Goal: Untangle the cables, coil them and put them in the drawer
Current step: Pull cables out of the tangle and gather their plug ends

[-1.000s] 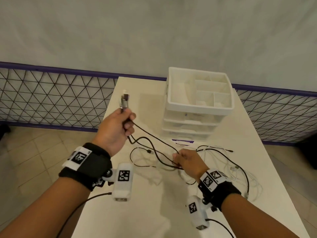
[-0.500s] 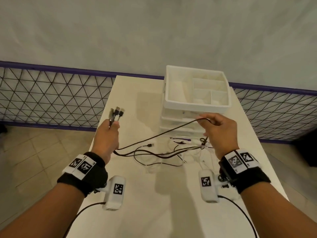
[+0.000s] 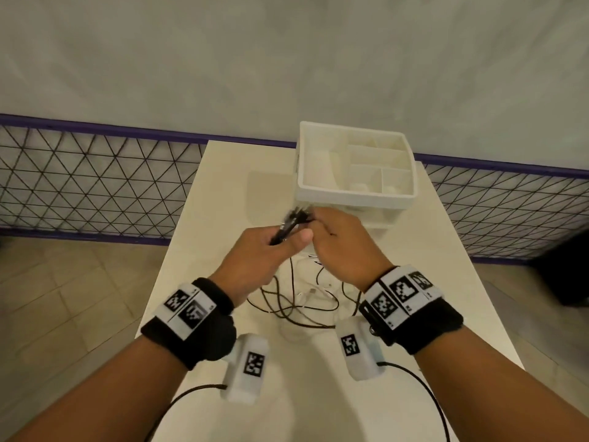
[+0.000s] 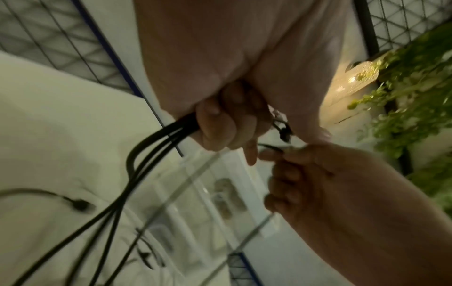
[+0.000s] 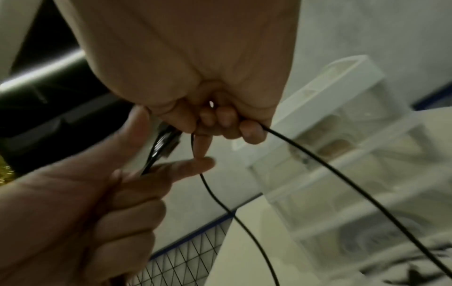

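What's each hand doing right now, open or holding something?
Left hand: fingers curled round a bundle of black cables.
Right hand: fingers curled round a black cable, close against the left hand.

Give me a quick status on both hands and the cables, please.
Left hand grips black cable strands. Right hand pinches another length. White cable on table, tangled. Drawer unit just behind.
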`<state>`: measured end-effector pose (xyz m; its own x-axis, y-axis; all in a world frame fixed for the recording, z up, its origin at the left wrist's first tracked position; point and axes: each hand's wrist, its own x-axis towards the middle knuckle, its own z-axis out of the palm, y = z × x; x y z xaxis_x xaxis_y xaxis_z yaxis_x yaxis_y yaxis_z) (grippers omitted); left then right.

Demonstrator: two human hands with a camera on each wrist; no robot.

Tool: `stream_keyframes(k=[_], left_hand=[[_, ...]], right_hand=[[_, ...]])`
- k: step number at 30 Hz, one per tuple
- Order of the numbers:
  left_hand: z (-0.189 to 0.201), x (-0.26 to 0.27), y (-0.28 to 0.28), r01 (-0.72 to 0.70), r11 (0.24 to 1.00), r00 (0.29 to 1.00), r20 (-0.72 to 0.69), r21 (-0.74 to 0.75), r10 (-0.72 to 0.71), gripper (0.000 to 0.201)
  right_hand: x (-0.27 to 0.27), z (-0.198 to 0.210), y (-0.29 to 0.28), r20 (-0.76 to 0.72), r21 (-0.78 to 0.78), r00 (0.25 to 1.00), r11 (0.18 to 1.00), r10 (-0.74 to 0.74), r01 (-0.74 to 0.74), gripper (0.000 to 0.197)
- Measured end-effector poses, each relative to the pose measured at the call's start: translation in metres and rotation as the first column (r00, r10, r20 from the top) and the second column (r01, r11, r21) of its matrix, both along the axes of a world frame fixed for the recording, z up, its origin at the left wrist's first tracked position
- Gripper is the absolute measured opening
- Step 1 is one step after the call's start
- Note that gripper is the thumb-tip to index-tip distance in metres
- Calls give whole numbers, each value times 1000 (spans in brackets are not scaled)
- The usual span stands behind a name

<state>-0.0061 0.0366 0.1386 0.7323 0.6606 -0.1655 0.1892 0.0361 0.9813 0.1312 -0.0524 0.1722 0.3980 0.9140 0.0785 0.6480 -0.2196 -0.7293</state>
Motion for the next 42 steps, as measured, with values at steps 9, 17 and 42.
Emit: stream_keyframes(k=[9,17,42], left_hand=[[21,-6,29,-182,883,931,214,-432,296,15],[-38,-41,36,-280,900,939,-289,-334,185,15],[-106,-52,1,-301,921,870,-468,-248,158,29]], right_hand=[[21,6,-24,-96,-45,993,996,73,-78,21],[84,-53,-79,122,-227,858,827,-499,514,18],[-34,-157,-31,-150,-385,988,920,25,-81,7]])
